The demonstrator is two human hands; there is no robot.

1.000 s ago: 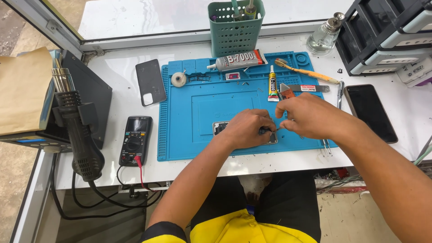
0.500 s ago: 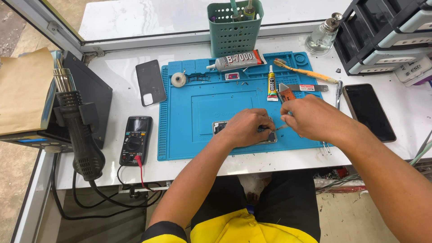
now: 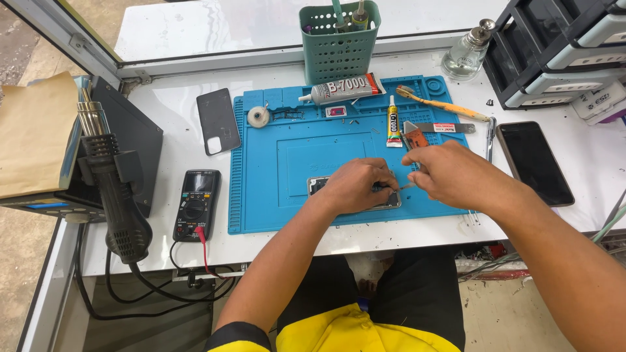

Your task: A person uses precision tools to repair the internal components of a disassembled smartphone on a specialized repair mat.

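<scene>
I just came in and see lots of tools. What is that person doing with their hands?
A person sits at a white workbench with a blue work mat on it. Their left hand presses down on a small opened phone lying on the mat. Their right hand pinches a thin tool whose tip reaches the phone's edge. Glue tubes, a toothbrush, a multimeter and a hot-air gun lie around them.

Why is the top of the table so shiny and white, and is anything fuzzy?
Head view: daylight glares off the white table at the top, washing it pale; the blue mat is evenly lit; the left hand and right hand look sharp, casting only soft shadows; the edges bend slightly from the wide lens.
</scene>
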